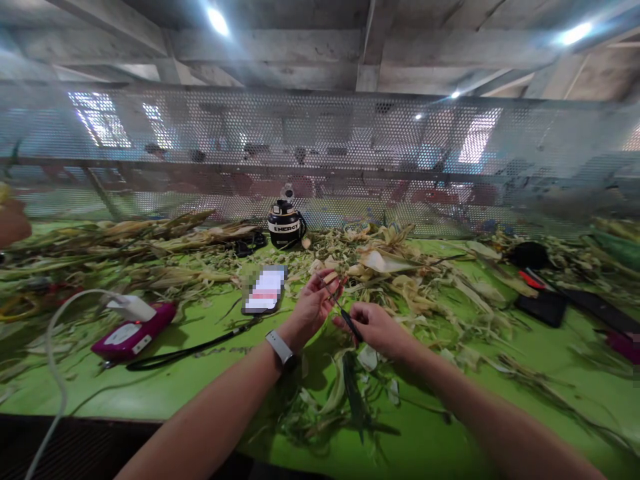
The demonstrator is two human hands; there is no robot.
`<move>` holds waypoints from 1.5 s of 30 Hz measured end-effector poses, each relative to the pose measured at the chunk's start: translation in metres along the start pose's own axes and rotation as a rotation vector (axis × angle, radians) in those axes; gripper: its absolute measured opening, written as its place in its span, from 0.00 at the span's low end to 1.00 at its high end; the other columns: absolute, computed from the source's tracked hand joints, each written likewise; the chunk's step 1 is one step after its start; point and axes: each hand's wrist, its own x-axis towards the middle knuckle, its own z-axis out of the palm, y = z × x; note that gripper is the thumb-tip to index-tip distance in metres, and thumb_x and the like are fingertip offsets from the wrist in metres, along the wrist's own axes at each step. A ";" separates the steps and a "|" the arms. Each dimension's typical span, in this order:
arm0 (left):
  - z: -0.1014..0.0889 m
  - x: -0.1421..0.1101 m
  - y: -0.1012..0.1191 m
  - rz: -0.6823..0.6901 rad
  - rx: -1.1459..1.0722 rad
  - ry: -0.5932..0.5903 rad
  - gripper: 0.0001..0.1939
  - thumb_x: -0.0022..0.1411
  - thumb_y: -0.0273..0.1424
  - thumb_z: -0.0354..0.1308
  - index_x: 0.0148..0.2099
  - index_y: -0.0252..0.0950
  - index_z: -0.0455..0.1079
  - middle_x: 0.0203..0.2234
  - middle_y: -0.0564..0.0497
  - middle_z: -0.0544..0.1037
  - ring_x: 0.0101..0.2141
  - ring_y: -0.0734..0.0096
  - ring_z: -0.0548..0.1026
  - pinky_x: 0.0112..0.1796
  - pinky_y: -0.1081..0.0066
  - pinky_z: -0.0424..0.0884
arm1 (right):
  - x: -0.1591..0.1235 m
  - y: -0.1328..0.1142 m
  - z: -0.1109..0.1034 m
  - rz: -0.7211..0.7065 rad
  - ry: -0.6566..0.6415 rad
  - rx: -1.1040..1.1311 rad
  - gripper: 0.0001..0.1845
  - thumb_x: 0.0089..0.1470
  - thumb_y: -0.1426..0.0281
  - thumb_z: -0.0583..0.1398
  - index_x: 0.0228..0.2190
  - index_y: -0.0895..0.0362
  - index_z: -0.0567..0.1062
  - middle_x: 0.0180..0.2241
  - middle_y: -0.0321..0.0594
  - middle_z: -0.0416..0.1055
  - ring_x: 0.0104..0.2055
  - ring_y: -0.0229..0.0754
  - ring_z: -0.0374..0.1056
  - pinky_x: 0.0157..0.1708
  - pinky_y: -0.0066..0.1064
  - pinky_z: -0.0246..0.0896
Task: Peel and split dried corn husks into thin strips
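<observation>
My left hand [314, 308], with a watch [280, 347] on its wrist, is raised over the middle of the table. Its fingers pinch a small tan piece [330, 277], perhaps plant husk; the kind is not clear. Close beside it, my right hand [373, 327] is closed around a slim tool with a black handle [351, 325], whose thin metal end points up toward the left fingers. Whether that tool is a knife, scissors or tweezers I cannot tell. Below both hands lie green leaf strips [355, 393].
Dry husks [400, 273] litter the green table [200, 393]. Left of my hands lie a lit phone [265, 290] with a strap and a magenta power strip [133, 333] with a charger. A dark "ENERGY" bottle [284, 223] stands before a perforated screen [320, 133].
</observation>
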 end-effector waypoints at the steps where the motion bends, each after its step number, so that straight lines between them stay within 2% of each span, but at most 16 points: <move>1: -0.001 0.001 0.000 -0.002 -0.005 0.000 0.16 0.42 0.17 0.65 0.35 0.35 0.70 0.27 0.55 0.77 0.31 0.76 0.76 0.35 0.76 0.71 | 0.000 0.000 0.000 -0.002 -0.004 0.005 0.27 0.40 0.47 0.62 0.17 0.56 0.61 0.16 0.29 0.55 0.20 0.32 0.52 0.19 0.25 0.46; 6: -0.002 0.001 0.002 -0.039 -0.029 -0.006 0.15 0.46 0.15 0.62 0.36 0.36 0.70 0.27 0.56 0.76 0.32 0.75 0.76 0.34 0.76 0.71 | -0.004 -0.002 -0.001 -0.037 -0.161 0.118 0.25 0.38 0.50 0.65 0.19 0.57 0.62 0.17 0.29 0.58 0.20 0.31 0.55 0.21 0.24 0.49; 8: -0.003 0.001 0.004 -0.043 -0.034 -0.003 0.15 0.47 0.16 0.61 0.36 0.36 0.70 0.27 0.56 0.76 0.30 0.76 0.76 0.33 0.76 0.70 | -0.005 -0.003 -0.003 -0.049 -0.185 0.177 0.25 0.38 0.49 0.65 0.20 0.58 0.64 0.18 0.30 0.60 0.21 0.31 0.57 0.21 0.24 0.52; 10: -0.004 0.002 0.006 -0.027 -0.029 -0.014 0.13 0.48 0.17 0.61 0.36 0.36 0.69 0.26 0.56 0.76 0.29 0.78 0.75 0.33 0.76 0.70 | -0.006 -0.004 -0.007 -0.069 -0.142 0.217 0.26 0.39 0.48 0.63 0.21 0.58 0.65 0.19 0.31 0.61 0.21 0.32 0.59 0.22 0.25 0.53; 13: -0.006 0.005 0.009 -0.018 -0.030 -0.027 0.11 0.49 0.18 0.62 0.34 0.35 0.68 0.27 0.56 0.76 0.29 0.78 0.75 0.34 0.76 0.69 | -0.005 -0.003 -0.015 -0.087 0.008 0.276 0.27 0.41 0.45 0.61 0.22 0.58 0.66 0.19 0.33 0.64 0.21 0.33 0.59 0.20 0.24 0.52; 16: -0.008 0.008 0.013 -0.019 -0.055 -0.008 0.11 0.49 0.18 0.62 0.34 0.35 0.68 0.27 0.55 0.77 0.30 0.76 0.76 0.36 0.74 0.70 | -0.002 -0.002 -0.020 -0.043 0.142 0.326 0.29 0.43 0.42 0.57 0.24 0.58 0.67 0.20 0.35 0.67 0.21 0.34 0.59 0.18 0.25 0.49; 19: -0.009 0.009 0.017 0.004 -0.067 0.020 0.10 0.50 0.18 0.61 0.35 0.35 0.69 0.27 0.55 0.77 0.31 0.77 0.76 0.37 0.76 0.71 | 0.001 -0.002 -0.020 0.015 0.159 0.329 0.30 0.42 0.41 0.56 0.22 0.58 0.68 0.20 0.37 0.68 0.20 0.34 0.58 0.18 0.25 0.49; 23: -0.008 0.008 0.019 -0.014 -0.064 0.037 0.14 0.52 0.15 0.57 0.40 0.36 0.70 0.31 0.53 0.78 0.35 0.76 0.77 0.35 0.80 0.71 | 0.003 -0.003 -0.021 0.053 0.141 0.293 0.30 0.41 0.41 0.57 0.22 0.58 0.68 0.19 0.36 0.68 0.19 0.33 0.57 0.18 0.26 0.50; 26: -0.007 0.008 0.019 -0.020 -0.059 0.042 0.16 0.53 0.15 0.56 0.42 0.37 0.69 0.33 0.52 0.78 0.38 0.75 0.77 0.36 0.81 0.72 | 0.004 -0.002 -0.035 0.051 0.165 0.141 0.29 0.41 0.43 0.59 0.21 0.58 0.67 0.18 0.35 0.67 0.17 0.32 0.54 0.17 0.25 0.48; 29: -0.006 0.008 0.019 -0.020 -0.043 0.040 0.16 0.53 0.16 0.57 0.43 0.37 0.68 0.34 0.52 0.78 0.39 0.75 0.77 0.37 0.81 0.72 | 0.005 0.002 -0.056 0.022 0.322 -0.134 0.26 0.42 0.47 0.59 0.19 0.59 0.67 0.17 0.34 0.65 0.18 0.31 0.53 0.17 0.25 0.44; 31: -0.006 0.008 0.019 -0.025 -0.034 0.037 0.16 0.53 0.17 0.57 0.43 0.37 0.68 0.34 0.51 0.78 0.38 0.76 0.77 0.37 0.80 0.72 | 0.007 0.007 -0.067 0.046 0.360 -0.348 0.26 0.43 0.47 0.58 0.17 0.58 0.66 0.16 0.34 0.64 0.18 0.32 0.53 0.18 0.25 0.43; 34: -0.006 0.008 0.018 -0.036 -0.047 0.039 0.13 0.55 0.18 0.56 0.41 0.37 0.68 0.33 0.51 0.78 0.35 0.76 0.78 0.35 0.79 0.72 | 0.008 0.016 -0.070 0.122 0.266 -0.664 0.25 0.42 0.47 0.59 0.17 0.57 0.67 0.16 0.37 0.65 0.20 0.35 0.57 0.19 0.27 0.44; 37: -0.005 0.008 0.018 -0.049 -0.064 0.037 0.11 0.54 0.17 0.56 0.38 0.36 0.68 0.31 0.51 0.79 0.33 0.77 0.78 0.32 0.79 0.72 | 0.007 0.020 -0.064 0.133 0.151 -0.845 0.22 0.40 0.49 0.61 0.21 0.56 0.70 0.21 0.40 0.70 0.24 0.40 0.62 0.21 0.28 0.44; 41: -0.002 0.006 0.017 -0.085 -0.026 0.072 0.12 0.50 0.17 0.60 0.37 0.34 0.68 0.29 0.51 0.79 0.30 0.75 0.78 0.30 0.78 0.71 | 0.005 0.021 -0.058 0.098 0.102 -0.958 0.16 0.39 0.56 0.64 0.24 0.56 0.71 0.28 0.42 0.72 0.28 0.43 0.64 0.22 0.28 0.42; 45: 0.000 0.002 0.011 -0.092 0.057 0.063 0.17 0.44 0.17 0.64 0.36 0.35 0.65 0.28 0.51 0.80 0.29 0.73 0.78 0.31 0.77 0.71 | 0.007 0.025 -0.060 0.155 0.050 -0.933 0.11 0.41 0.62 0.63 0.24 0.57 0.71 0.25 0.40 0.71 0.26 0.41 0.63 0.22 0.28 0.41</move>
